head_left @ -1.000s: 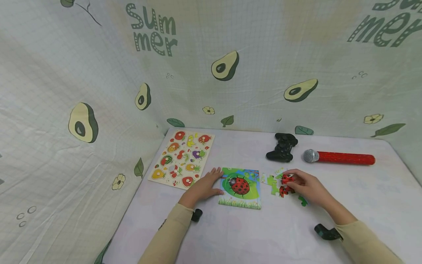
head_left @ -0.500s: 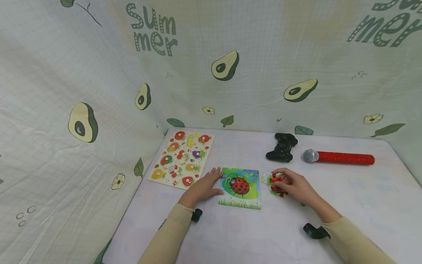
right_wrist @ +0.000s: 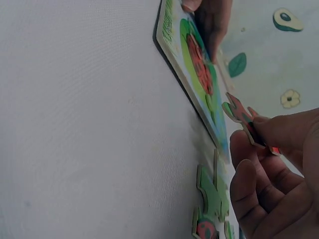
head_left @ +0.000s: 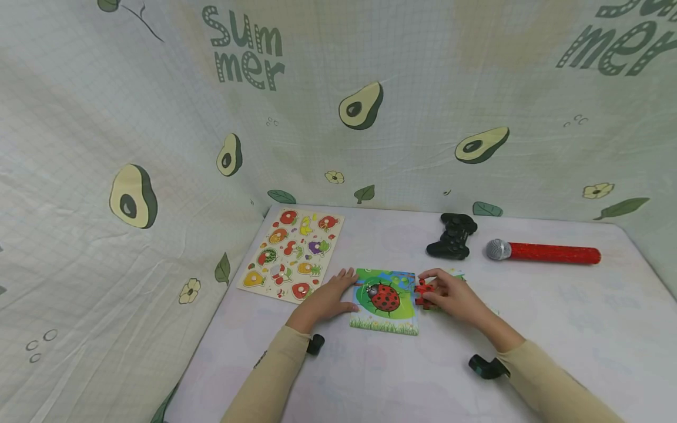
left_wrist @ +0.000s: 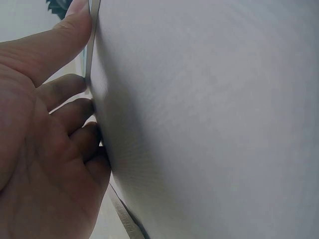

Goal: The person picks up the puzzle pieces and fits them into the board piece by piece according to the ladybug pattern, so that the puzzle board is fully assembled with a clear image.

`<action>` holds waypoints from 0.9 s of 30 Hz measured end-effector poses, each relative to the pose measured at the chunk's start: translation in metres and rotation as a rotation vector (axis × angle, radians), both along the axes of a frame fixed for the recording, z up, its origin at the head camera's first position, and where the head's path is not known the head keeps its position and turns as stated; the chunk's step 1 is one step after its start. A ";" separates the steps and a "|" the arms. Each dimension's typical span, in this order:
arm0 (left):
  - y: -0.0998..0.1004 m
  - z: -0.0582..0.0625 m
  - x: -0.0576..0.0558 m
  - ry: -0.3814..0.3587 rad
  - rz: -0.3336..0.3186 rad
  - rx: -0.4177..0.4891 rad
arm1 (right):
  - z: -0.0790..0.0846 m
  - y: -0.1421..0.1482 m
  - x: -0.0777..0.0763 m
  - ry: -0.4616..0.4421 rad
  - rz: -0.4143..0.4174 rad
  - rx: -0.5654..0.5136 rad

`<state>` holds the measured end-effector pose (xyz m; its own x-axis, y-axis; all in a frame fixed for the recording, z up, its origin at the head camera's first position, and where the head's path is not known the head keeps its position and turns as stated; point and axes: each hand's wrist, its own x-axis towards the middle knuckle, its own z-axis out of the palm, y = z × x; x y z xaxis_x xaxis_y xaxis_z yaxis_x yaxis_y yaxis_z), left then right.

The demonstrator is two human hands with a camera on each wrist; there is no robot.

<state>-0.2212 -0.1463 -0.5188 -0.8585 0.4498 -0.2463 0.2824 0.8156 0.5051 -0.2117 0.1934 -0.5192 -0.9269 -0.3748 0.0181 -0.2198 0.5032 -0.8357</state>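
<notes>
A square puzzle board (head_left: pixel 386 299) with a ladybug picture lies flat on the table. My left hand (head_left: pixel 327 298) rests at its left side, fingers spread along the edge; in the left wrist view the thumb (left_wrist: pixel 75 30) touches the board's rim. Just off the board's right edge, my right hand (head_left: pixel 455 295) pinches a red puzzle piece (head_left: pixel 422 294) between thumb and fingers. The right wrist view shows this piece (right_wrist: pixel 244 117) held above the surface, tilted. Loose green puzzle pieces (right_wrist: pixel 210 191) lie under that hand, partly hidden in the head view.
A fruit puzzle board (head_left: pixel 292 254) lies at the back left. A black game controller (head_left: pixel 452 237) and a red microphone (head_left: pixel 545 252) lie at the back right. Behind the table (head_left: pixel 370 382) hangs a printed cloth (head_left: pixel 412 70).
My right hand has moved left, from over the loose pieces to the ladybug board's right edge, carrying the red puzzle piece. My left hand has stayed in place.
</notes>
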 end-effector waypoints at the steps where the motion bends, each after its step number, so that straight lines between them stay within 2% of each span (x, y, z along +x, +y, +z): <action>1: 0.000 0.000 0.000 -0.001 0.000 0.001 | -0.001 -0.002 0.000 0.002 0.008 -0.010; 11: 0.000 0.001 0.000 -0.002 -0.006 0.000 | -0.008 -0.025 -0.004 0.019 0.037 -0.058; 27: 0.000 0.001 0.000 -0.003 -0.014 0.006 | -0.010 -0.060 -0.005 0.068 0.037 0.029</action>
<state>-0.2216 -0.1468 -0.5176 -0.8514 0.4632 -0.2462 0.2923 0.8087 0.5105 -0.2165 0.1332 -0.5291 -0.9093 -0.4103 0.0691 -0.2944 0.5171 -0.8037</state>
